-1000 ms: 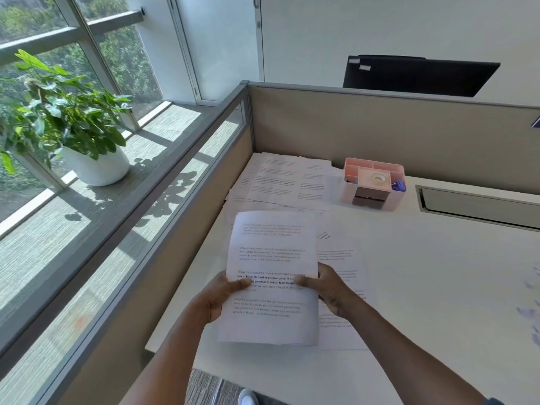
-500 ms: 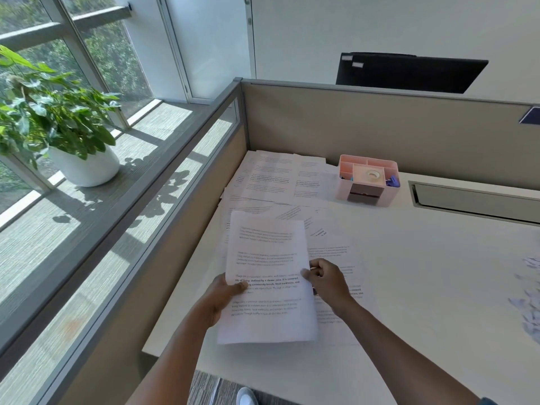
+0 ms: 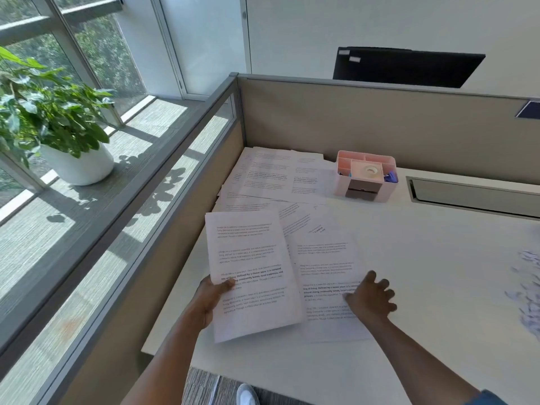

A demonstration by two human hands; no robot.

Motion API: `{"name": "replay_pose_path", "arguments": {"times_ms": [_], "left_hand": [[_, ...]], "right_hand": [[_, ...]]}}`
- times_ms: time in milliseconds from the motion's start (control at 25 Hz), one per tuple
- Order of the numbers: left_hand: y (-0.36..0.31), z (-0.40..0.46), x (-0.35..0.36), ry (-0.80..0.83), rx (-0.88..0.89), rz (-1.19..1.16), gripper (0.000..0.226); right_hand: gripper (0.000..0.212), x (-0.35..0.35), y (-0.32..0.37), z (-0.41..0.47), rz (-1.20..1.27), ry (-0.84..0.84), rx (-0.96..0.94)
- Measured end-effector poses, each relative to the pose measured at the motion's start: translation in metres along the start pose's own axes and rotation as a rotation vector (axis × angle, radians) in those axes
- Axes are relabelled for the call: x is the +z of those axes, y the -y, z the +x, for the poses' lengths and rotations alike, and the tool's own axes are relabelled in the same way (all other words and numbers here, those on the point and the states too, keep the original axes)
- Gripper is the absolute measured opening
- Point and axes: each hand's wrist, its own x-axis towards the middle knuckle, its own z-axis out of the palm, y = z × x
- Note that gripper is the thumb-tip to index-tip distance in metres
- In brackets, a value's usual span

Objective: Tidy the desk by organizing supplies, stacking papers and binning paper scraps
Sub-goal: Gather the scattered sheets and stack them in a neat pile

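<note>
Stacking papers: the left hand [image 3: 211, 299] is gripping a sheet [image 3: 251, 276]; the right hand [image 3: 369, 299], open and empty, is reaching for the next page [image 3: 327, 273], probably to lift it.

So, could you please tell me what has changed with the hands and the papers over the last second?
The right hand let go of the held sheet and moved right, down onto the next sheet lying on the desk. The left hand now holds the held sheet alone. The spread papers at the back, the pink organizer and the scraps stayed put.
</note>
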Motion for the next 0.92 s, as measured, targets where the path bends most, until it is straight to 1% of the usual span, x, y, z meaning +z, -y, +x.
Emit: {"name": "replay_pose_path", "arguments": {"times_ms": [120, 240, 280, 400, 520, 600, 760, 920], "left_hand": [[-0.002, 0.001, 0.001, 0.017, -0.004, 0.012, 0.031], [-0.003, 0.001, 0.001, 0.021, -0.005, 0.019, 0.032], [-0.004, 0.001, 0.001, 0.02, -0.002, 0.022, 0.032], [-0.006, 0.001, 0.0, 0.008, 0.0, 0.027, 0.031], [-0.008, 0.001, -0.002, 0.009, -0.005, 0.044, 0.032], [-0.009, 0.001, -0.002, 0.02, -0.01, 0.044, 0.032], [-0.009, 0.001, 0.003, 0.054, -0.009, 0.018, 0.037], [-0.015, -0.001, 0.019, 0.121, 0.006, 0.039, 0.036]], "right_hand": [[0.075, -0.002, -0.002, 0.006, 0.044, 0.011, 0.004], [0.066, -0.002, -0.009, 0.013, 0.142, 0.034, -0.016], [0.059, -0.001, -0.011, 0.015, 0.193, 0.039, -0.042], [0.026, -0.003, -0.018, 0.023, 0.369, 0.065, -0.121], [0.015, -0.014, -0.028, 0.032, 0.689, 0.155, -0.163], [0.015, -0.027, -0.034, 0.039, 0.875, 0.153, -0.19], [0.012, -0.051, -0.031, 0.044, 1.152, 0.117, -0.187], [0.013, -0.061, -0.012, 0.031, 1.265, 0.203, -0.249]]}}
